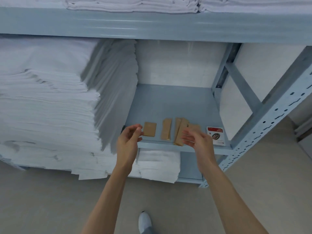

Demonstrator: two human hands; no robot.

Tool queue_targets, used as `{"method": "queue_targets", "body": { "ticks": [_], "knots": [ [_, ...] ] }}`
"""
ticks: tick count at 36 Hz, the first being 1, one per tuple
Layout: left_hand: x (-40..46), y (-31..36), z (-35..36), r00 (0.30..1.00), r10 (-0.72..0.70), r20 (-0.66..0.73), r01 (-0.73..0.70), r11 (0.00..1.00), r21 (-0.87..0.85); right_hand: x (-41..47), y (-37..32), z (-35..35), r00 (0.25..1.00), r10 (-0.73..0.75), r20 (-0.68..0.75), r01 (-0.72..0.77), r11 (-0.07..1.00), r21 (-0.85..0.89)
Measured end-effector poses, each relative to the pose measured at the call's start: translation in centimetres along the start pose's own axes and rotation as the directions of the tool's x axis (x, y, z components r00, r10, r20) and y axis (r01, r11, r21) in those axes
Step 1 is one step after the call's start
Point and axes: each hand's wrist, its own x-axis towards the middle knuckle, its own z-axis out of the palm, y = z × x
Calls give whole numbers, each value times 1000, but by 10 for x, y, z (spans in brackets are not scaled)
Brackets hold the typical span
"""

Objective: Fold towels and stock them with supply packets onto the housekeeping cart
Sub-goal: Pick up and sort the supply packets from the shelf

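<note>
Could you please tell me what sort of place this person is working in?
Probably a hotel linen or housekeeping storeroom: tall stacks of folded white linen fill blue-grey metal shelving, with small brown supply packets laid along one shelf.

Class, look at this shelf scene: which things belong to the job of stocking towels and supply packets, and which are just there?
Belongs to the job:
- brown packets
- red-and-white packet
- stacked white linens
- folded towel
- left hand, right hand, both empty

Just there:
- shelf frame
- floor
- shoe
</note>
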Motion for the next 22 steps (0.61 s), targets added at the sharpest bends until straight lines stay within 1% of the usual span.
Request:
{"method": "queue_targets", "body": {
  "ticks": [3,7,9,12,15,17,18,20,22],
  "knots": [
    [38,-21,3,998,-67,-1,67,997,43,37,18,19,997,76,-9,-77,996,-37],
    [93,-55,3,985,-171,21,162,961,223,84,46,47,976,213,44,-205,970,-133],
    [123,-75,1,978,-207,16,186,908,376,107,62,61,963,261,73,-238,944,-229],
    [162,-101,-4,969,-247,15,190,782,594,134,78,82,943,313,114,-246,884,-398],
    [187,-124,-10,965,-256,54,115,601,791,158,90,103,916,375,141,-253,814,-523],
    [200,-138,-15,963,-249,100,50,530,846,176,99,116,906,398,144,-233,754,-614],
    [204,-145,-17,962,-231,144,-11,496,868,184,104,121,905,395,158,-197,718,-668],
    [214,-159,-20,947,-228,226,-123,393,911,200,115,131,912,351,214,-70,645,-761],
    [225,-171,-20,929,-233,286,-227,249,941,216,127,140,907,302,294,68,584,-809]
  ]
}}
